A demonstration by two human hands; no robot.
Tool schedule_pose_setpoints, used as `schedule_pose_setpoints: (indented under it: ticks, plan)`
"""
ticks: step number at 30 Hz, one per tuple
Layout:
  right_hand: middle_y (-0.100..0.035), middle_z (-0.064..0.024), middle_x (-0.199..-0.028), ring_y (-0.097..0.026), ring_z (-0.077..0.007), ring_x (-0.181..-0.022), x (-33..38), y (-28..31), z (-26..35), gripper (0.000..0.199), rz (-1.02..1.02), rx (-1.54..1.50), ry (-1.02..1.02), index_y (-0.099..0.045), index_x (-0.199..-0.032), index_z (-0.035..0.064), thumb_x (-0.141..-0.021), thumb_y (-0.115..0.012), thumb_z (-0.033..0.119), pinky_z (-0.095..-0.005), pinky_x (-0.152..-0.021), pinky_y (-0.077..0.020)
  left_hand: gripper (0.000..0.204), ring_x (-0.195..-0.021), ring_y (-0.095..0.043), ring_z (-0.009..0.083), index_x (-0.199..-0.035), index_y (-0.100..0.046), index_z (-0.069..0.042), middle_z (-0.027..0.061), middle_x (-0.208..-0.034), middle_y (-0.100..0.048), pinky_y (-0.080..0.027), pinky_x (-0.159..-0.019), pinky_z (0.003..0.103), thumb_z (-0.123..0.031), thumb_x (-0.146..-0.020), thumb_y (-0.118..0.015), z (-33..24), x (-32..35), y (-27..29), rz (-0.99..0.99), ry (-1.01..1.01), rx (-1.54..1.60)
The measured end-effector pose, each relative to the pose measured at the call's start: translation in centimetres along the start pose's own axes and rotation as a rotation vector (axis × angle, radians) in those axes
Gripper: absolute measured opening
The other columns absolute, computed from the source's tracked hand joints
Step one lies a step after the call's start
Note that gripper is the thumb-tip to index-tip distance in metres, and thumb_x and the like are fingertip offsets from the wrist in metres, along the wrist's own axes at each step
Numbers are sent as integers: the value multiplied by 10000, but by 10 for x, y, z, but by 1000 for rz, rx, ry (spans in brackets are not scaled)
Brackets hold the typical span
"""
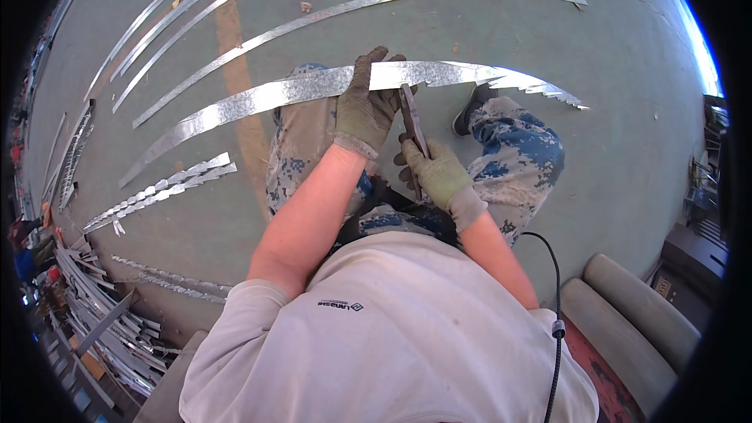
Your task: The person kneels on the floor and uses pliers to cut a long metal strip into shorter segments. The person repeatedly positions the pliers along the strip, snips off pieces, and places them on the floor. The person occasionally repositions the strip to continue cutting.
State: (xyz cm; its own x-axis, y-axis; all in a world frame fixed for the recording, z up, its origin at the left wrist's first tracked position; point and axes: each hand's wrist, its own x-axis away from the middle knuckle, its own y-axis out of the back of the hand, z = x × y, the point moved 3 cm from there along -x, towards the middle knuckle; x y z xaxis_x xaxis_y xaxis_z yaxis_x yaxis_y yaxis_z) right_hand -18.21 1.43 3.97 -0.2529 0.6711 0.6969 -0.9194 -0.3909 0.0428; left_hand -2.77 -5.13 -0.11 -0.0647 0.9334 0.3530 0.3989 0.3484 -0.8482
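Head view, metal strip (274, 95), tool (411, 116); hands (366, 113) partly cover both

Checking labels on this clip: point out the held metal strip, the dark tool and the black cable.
Held metal strip (313, 87): head view, on its flat shiny face.
Dark tool (412, 119): head view, on its long body.
Black cable (558, 330): head view, on its thicker joint.

My feed came through bright, with daylight-white glare at the upper right.
I saw the metal strip (301, 91) flash near-white, fisheye distortion curve everything toward a black rim, and the far-left clutter (25, 260) dissolve into indistinct specks.
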Motion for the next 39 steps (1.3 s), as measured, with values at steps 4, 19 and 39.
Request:
schedule_pose_setpoints:
  ticks: [4,19,39]
  plan:
    - [-681,-77,-823,-602,-142,-627,-7,-2,-6,387,-16,-14,-7,-666,-1090,8,-1046,-622,390,-315,-533,-480,452,-1170,-658,315,-1365,-571,-44,211,-1328,-625,-603,-976,507,-374,-1060,-618,0,2,-3,-16,5,27]
    - [-648,-34,-833,-612,-128,-626,1,-5,0,341,98,-263,-98,-654,-1192,41,-1054,-646,352,-307,-539,-511,627,-1284,-574,359,-1425,-517,-48,243,-1407,-560,-528,-1051,575,-530,-1030,-593,-8,8,-11,-35,50,36]
    - [-685,-58,-832,-639,-149,-582,-1,-1,-5,298,509,-816,-98,-667,-1174,-14,-1078,-584,256,-298,-470,-495,808,-1377,-505,435,-1434,-504,-25,303,-1489,-495,-425,-1163,618,-687,-975,-565,-16,14,-16,-80,99,95]
